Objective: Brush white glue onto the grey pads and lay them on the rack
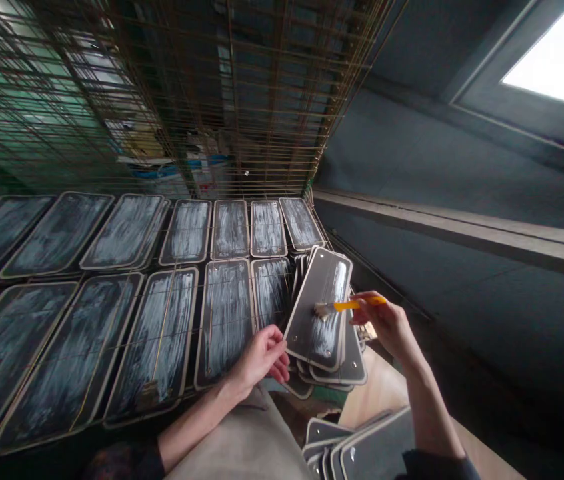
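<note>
My right hand point(381, 321) is closed around the orange handle of a paintbrush point(347, 305). Its bristles touch the face of a dark grey rounded panel point(307, 303) with a pale edge and small metal studs near its corners. White wet streaks run down the panel's right side, while its left side is bare grey. My left hand point(265, 357) pinches the panel's lower left corner between thumb and fingers. Beneath it, more panels point(355, 370) lie in a fanned stack, mostly hidden.
White-streaked panels point(227, 313) lie in two rows on a wire rack to the left. Raised wire grids point(262, 100) stand behind them. More panels point(382, 447) are stacked at lower right, by a wooden board point(375, 387). A wall with a ledge point(462, 220) runs along the right.
</note>
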Demonstrator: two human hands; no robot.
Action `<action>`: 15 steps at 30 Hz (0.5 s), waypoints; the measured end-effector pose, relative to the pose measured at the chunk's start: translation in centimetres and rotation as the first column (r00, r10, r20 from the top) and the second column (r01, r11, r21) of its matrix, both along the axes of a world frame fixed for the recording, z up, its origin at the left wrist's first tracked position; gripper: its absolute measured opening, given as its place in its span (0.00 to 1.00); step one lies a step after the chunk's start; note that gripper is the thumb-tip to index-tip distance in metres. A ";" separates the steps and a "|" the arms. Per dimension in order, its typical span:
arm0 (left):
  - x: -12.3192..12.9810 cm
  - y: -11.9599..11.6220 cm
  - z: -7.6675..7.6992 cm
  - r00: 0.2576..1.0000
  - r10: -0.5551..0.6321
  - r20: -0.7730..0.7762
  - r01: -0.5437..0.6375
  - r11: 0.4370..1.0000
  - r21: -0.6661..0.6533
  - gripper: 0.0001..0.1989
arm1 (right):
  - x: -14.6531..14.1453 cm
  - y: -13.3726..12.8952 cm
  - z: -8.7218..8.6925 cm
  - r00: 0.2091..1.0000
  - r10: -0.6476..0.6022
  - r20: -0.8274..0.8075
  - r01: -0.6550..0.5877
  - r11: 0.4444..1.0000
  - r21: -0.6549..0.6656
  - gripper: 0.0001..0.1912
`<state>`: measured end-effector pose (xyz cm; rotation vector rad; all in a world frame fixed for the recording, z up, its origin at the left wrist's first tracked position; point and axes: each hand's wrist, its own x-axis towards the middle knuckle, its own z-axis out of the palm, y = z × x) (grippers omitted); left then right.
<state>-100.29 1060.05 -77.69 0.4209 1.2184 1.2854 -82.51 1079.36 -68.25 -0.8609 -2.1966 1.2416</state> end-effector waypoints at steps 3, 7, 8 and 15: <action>0.1 0.0 -0.3 1.000 0.027 0.003 -0.027 1.000 -0.006 0.21 | -1.6 1.9 -0.4 0.995 -0.073 -0.075 0.079 0.994 0.081 0.17; 0.3 -0.1 -0.3 0.999 0.042 0.007 -0.042 0.999 -0.004 0.21 | -3.6 3.6 -0.7 0.988 -0.119 -0.096 0.138 0.963 0.231 0.16; 0.3 -0.1 -0.2 0.999 0.043 0.006 -0.043 0.999 -0.004 0.21 | -4.0 4.0 -0.8 0.989 -0.123 -0.086 0.142 0.950 0.277 0.16; 0.4 -0.3 0.4 0.999 0.050 0.000 -0.050 0.999 -0.004 0.21 | -6.3 5.1 -2.5 0.992 -0.125 -0.001 0.110 0.865 0.490 0.14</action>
